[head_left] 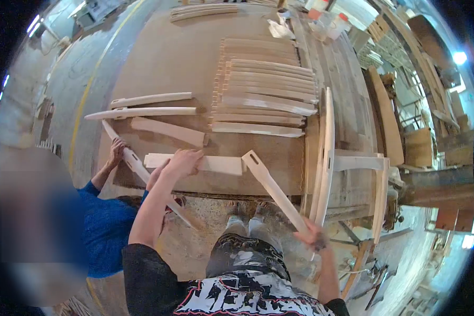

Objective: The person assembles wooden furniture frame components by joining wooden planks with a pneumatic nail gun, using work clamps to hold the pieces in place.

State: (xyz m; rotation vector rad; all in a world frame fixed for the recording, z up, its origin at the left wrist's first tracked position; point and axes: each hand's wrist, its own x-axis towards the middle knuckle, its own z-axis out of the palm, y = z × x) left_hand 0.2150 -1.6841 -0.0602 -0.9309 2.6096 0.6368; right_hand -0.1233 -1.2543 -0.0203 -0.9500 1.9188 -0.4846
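My left hand lies across a short flat wooden rail, fingers curled over it near the table's front edge; its underside grip is hidden. Lower right, my right hand, slightly blurred, is closed round the lower end of a slotted wooden leg. That leg slants up to the left, and its slotted top is close to the rail's right end. Left of me, a co-worker's hand grips another slotted wooden leg, which passes behind my left forearm.
Rows of wooden slats cover the table's right half. Loose slotted pieces and a curved board lie at left. A joined wooden frame stands at right. A co-worker in a blue sleeve is close on my left.
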